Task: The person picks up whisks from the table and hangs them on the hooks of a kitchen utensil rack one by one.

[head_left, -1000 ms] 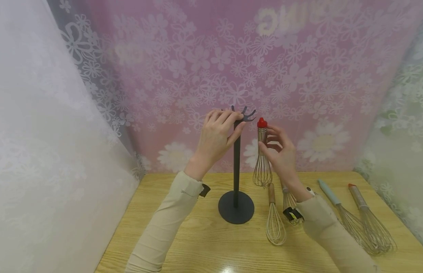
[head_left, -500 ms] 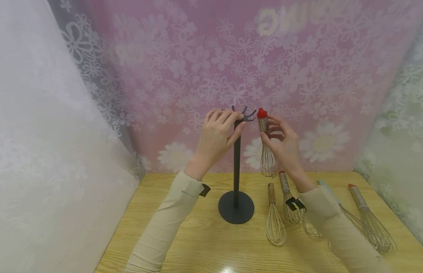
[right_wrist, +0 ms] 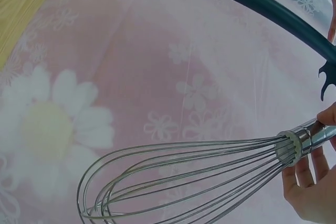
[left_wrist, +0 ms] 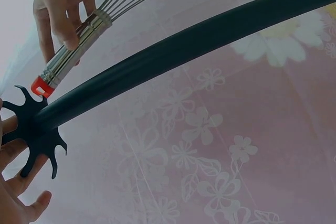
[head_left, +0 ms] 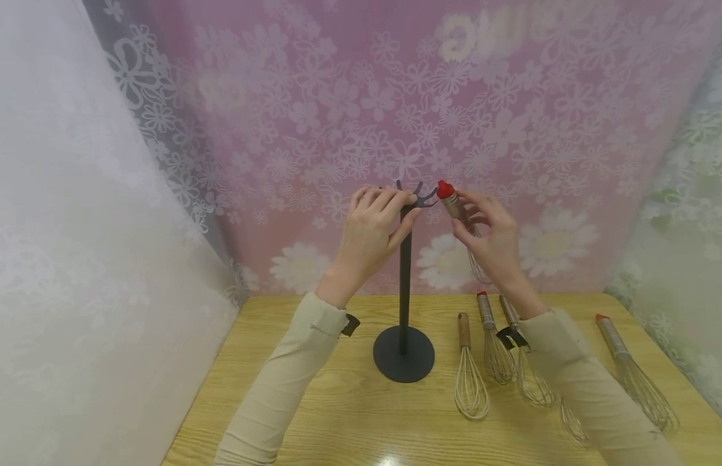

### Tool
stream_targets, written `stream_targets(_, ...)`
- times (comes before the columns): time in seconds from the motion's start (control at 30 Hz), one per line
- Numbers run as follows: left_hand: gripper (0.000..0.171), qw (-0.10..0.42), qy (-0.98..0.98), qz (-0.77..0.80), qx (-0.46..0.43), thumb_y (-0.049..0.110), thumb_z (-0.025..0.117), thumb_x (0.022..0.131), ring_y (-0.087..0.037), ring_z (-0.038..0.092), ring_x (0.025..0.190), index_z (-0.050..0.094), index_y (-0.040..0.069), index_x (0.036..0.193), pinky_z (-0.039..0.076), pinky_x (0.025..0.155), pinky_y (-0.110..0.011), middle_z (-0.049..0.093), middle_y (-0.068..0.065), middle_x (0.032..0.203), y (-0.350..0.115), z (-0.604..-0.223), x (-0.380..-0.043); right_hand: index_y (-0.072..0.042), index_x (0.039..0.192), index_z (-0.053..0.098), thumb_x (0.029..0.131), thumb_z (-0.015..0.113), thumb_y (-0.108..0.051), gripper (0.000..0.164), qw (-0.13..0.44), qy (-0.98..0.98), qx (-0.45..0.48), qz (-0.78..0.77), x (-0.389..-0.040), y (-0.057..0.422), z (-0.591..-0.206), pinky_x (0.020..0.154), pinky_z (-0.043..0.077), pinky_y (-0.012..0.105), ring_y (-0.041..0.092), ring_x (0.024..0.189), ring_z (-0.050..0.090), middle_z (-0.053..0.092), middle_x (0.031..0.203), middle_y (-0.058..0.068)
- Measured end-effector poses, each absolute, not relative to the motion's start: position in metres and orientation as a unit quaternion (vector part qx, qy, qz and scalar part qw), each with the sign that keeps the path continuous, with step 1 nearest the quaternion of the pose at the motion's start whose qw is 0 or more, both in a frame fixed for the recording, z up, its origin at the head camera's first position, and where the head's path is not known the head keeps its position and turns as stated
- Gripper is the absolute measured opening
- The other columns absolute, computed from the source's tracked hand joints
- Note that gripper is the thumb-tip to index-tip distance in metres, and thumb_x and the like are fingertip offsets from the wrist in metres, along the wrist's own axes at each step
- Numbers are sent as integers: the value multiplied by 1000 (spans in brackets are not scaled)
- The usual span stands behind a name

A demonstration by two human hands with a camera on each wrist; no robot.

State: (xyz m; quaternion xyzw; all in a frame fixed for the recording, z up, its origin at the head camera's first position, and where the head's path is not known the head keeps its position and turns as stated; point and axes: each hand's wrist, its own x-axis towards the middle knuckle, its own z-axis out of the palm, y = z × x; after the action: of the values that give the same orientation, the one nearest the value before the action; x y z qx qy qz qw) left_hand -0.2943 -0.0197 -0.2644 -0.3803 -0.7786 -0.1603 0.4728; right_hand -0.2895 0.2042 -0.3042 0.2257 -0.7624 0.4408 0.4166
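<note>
My right hand (head_left: 493,243) pinches a wire whisk (head_left: 452,206) by its silver handle between thumb and fingers. The red end of the whisk tilts up to the left, right at a hook of the black stand (head_left: 404,278); its wire loops hang down to the right. In the left wrist view the red end of the whisk (left_wrist: 79,45) overlaps a hook tip on the stand (left_wrist: 173,51). On the stand's hooked top rests my left hand (head_left: 367,226), its fingers laid over the hooks and its thumb apart. The right wrist view shows the whisk's collar (right_wrist: 289,148) and loops.
Several whisks lie on the wooden table (head_left: 332,414) to the right: a wooden-handled whisk (head_left: 464,330), a red-tipped whisk (head_left: 486,310) and a large whisk (head_left: 614,340) at the far right. My right sleeve hides part of them. A flowered curtain (head_left: 338,149) hangs behind.
My right hand has raised the whisk and tipped it, bringing its red end up and leftward to the hooks while the loops swing right. My left hand has stayed on the stand.
</note>
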Motion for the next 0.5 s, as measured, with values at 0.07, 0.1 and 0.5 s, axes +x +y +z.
stream_targets(0.07, 21, 472, -779, -160, -380, 29, 65, 101, -23, 62, 101, 72, 13, 113, 42, 104, -42, 71, -1, 108, -20, -264, -294, -3, 134, 65, 85, 73, 10, 52, 416, -765, 231, 433, -291, 206, -304, 83, 47, 11, 13, 97, 58, 65, 117, 22)
stream_targets(0.1, 21, 472, -779, -160, -380, 29, 65, 101, -23, 62, 102, 72, 13, 113, 42, 104, -42, 71, -1, 108, -19, -264, -294, -3, 134, 65, 85, 73, 10, 52, 416, -767, 233, 429, -291, 206, -304, 83, 47, 11, 14, 97, 59, 65, 116, 23)
stream_targets(0.5, 22, 474, -779, -157, -378, 32, 65, 101, -23, 62, 101, 72, 14, 112, 42, 105, -42, 71, -1, 107, -19, -264, -295, -5, 133, 67, 85, 75, 10, 51, 408, -784, 253, 394, -291, 208, -302, 83, 45, 12, 26, 97, 61, 64, 110, 21)
